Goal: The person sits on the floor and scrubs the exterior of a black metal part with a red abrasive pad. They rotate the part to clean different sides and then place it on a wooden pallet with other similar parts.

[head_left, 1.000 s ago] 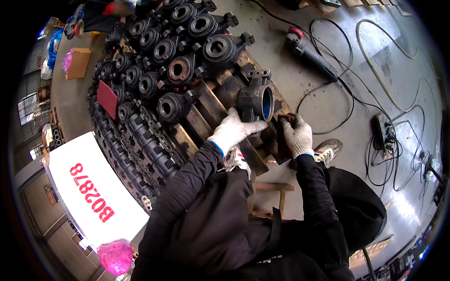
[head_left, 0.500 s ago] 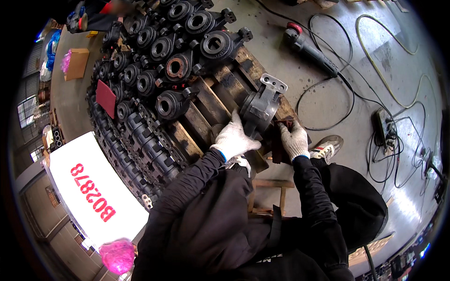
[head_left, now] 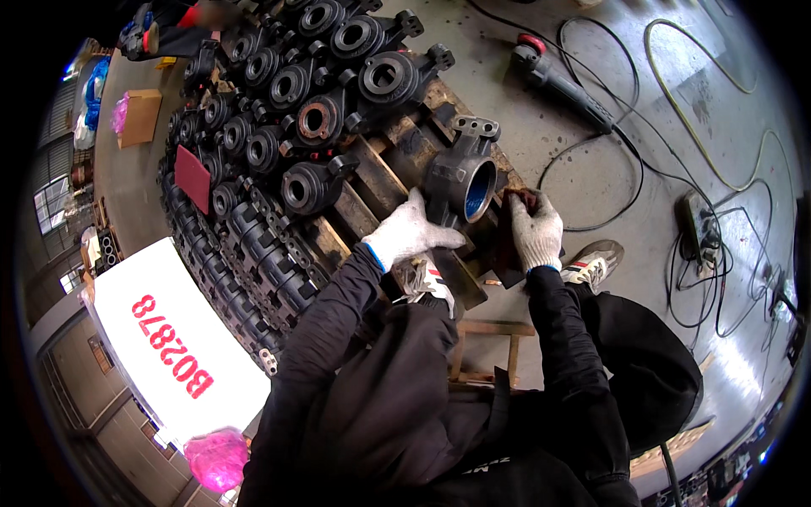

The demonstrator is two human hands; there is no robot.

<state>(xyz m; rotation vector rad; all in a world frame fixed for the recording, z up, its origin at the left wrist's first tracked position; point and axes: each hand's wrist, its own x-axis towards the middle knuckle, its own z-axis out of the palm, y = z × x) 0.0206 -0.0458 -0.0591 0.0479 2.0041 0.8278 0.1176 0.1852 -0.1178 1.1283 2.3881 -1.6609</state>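
Fingers (head_left: 416, 203) of left hand (head_left: 405, 232) parted, thumb (head_left: 446, 238) stretched beside metal casting (head_left: 456, 179); right hand (head_left: 536, 232) angled up, pinching dark reddish sheet (head_left: 507, 243).

The left forearm (head_left: 338, 283) is slanting forward and rightward, and the gloved left hand (head_left: 411, 231) is spreading its thumb (head_left: 448, 237) rightward from its fingers. The right forearm (head_left: 557, 317) is running almost straight ahead; the gloved right hand (head_left: 537, 232) is gripping, its partly hidden fingers probably bending.

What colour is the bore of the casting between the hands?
The bore is blue; head view, best.
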